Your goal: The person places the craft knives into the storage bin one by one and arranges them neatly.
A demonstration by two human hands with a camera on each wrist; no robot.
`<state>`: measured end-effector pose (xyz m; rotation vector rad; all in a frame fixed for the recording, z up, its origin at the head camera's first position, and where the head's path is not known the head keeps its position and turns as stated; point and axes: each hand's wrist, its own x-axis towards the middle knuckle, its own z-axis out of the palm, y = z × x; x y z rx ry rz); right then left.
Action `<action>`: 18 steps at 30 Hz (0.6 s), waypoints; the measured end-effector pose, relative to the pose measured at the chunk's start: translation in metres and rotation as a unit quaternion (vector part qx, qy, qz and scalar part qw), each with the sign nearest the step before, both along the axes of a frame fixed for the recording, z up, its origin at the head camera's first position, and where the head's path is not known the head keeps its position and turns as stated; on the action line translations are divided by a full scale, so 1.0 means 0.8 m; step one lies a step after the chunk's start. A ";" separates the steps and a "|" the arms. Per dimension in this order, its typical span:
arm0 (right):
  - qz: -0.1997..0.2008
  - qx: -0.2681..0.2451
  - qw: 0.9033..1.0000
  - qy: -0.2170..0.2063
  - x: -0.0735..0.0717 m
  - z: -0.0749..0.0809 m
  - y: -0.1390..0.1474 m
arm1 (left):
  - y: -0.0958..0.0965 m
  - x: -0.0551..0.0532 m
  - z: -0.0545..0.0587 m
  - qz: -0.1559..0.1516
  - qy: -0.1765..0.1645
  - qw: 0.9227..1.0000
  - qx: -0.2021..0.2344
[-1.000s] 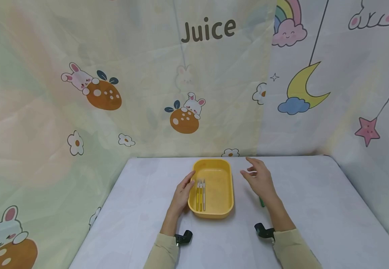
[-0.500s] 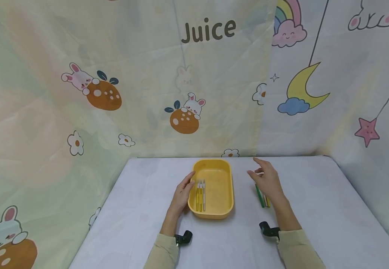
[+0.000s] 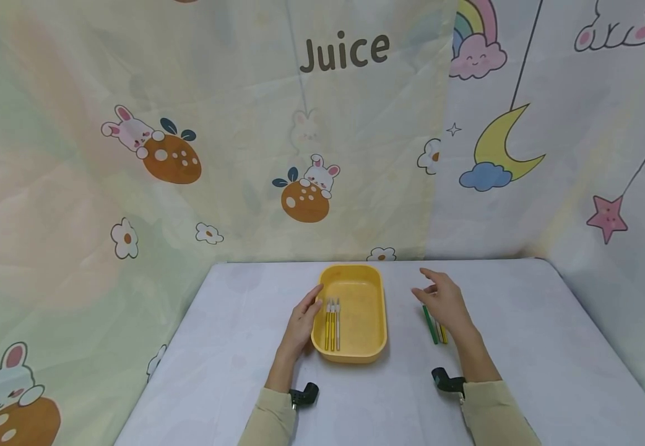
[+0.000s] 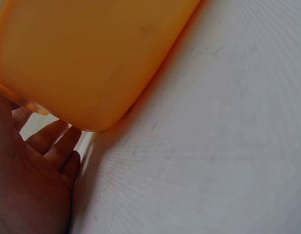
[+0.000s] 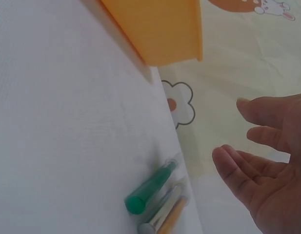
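Observation:
In the head view my left hand [image 3: 299, 322] touches the left wall of a yellow tray [image 3: 378, 310], its fingers lying against the side near the rim. Three slim pen-like tools [image 3: 332, 325] with yellow or silver barrels and pointed tips lie side by side in the tray's left part. To the right of the tray, my right hand [image 3: 446, 303] hovers with fingers apart, holding nothing. Below it on the table lie a green pen-like tool [image 5: 151, 187], a silver one [image 5: 162, 212] and a yellow one [image 5: 173, 214] with clear ends. Their upper parts are partly hidden in the head view.
A white-covered table [image 3: 389, 402] bears everything. Behind it hangs a printed cloth backdrop [image 3: 233, 124], close to the table's far edge. Each wrist wears a small black camera, the left camera [image 3: 304, 394] and the right camera [image 3: 447, 380].
My right hand has moved right, away from the tray, then slightly down, uncovering more of the pen-like tools on the table. The left hand and the tray stay in place.

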<state>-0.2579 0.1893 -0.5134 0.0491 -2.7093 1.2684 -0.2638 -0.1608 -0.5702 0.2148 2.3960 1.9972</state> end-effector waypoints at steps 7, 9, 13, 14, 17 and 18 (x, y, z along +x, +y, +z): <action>0.007 0.035 0.999 -0.018 -0.003 -0.007 -0.001 | 0.000 0.001 0.003 0.000 -0.002 1.000 0.004; 0.004 0.043 0.999 -0.033 -0.003 -0.009 -0.001 | 0.001 0.001 0.003 0.001 -0.003 1.000 0.006; 0.004 0.050 0.997 -0.058 -0.002 -0.012 -0.003 | 0.001 0.001 0.003 0.002 -0.004 1.000 0.008; 0.003 0.051 0.997 -0.063 -0.002 -0.012 -0.003 | 0.002 0.001 0.003 0.002 -0.004 1.000 0.009; 0.003 0.054 0.996 -0.071 -0.002 -0.013 -0.004 | 0.001 0.000 0.002 0.003 -0.005 1.000 0.008; 0.003 0.055 0.996 -0.073 -0.002 -0.013 -0.004 | 0.001 0.000 0.001 0.003 -0.005 1.000 0.008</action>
